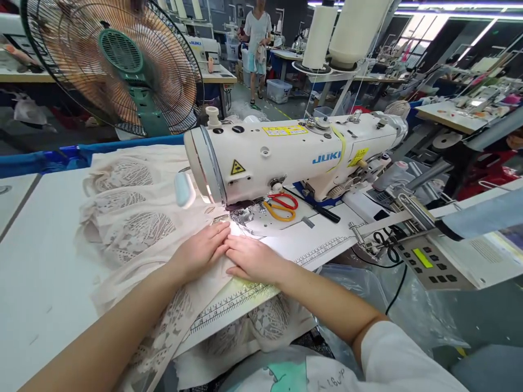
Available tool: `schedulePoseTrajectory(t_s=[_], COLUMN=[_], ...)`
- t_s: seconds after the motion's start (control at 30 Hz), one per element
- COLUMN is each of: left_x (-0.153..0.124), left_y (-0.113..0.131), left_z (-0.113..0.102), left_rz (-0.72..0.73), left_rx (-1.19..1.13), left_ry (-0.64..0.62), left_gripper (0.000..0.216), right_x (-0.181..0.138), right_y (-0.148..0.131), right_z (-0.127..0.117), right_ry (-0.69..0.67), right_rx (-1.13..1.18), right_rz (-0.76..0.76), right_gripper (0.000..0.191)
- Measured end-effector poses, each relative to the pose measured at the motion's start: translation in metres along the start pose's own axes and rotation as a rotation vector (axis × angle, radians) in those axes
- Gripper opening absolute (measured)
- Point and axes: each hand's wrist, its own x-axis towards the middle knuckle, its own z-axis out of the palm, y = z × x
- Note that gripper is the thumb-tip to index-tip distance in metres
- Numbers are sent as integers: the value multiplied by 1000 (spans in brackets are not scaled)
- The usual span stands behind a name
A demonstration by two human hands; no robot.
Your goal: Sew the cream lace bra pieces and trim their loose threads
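Beige lace fabric (141, 228) lies in several soft folds on the table, reaching the needle area of a white JUKI sewing machine (253, 158). My left hand (202, 247) rests flat on this fabric just in front of the needle, fingers stretched forward. Close beside it, fingertips almost meeting, my right hand (255, 258) lies with its fingers extended on the fabric's edge and the thumb apart. The lit stitching spot under the machine head is partly hidden by my fingers. More lace hangs over the table's front edge toward my lap.
Scissors with red and orange handles (281, 208) and a black-handled tool (322, 211) lie by the machine's base. A printed ruler (229, 305) runs along the front edge. A large fan (118, 60) stands behind; a control box (435, 261) sits at right. Another person (257, 41) stands in the aisle.
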Motion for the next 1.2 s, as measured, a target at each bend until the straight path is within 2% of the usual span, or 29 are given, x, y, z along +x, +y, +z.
schedulePoseTrajectory(t_s=[0.23, 0.53, 0.87, 1.2], left_x=[-3, 16, 18, 18], left_y=[0, -6, -7, -7], left_z=[-9, -5, -6, -8], left_rz=[25, -57, -29, 1], left_rx=[17, 30, 68, 74], left_ry=[-38, -73, -18, 17], left_gripper=[55, 56, 49, 47], right_x=[-11, -13, -17, -17], right_y=[-4, 6, 5, 4], right_z=[-3, 7, 5, 2], right_ry=[6, 112, 191, 364], right_rx=[107, 103, 153, 121], right_rz=[-105, 76, 102, 89], right_gripper=[28, 37, 27, 23])
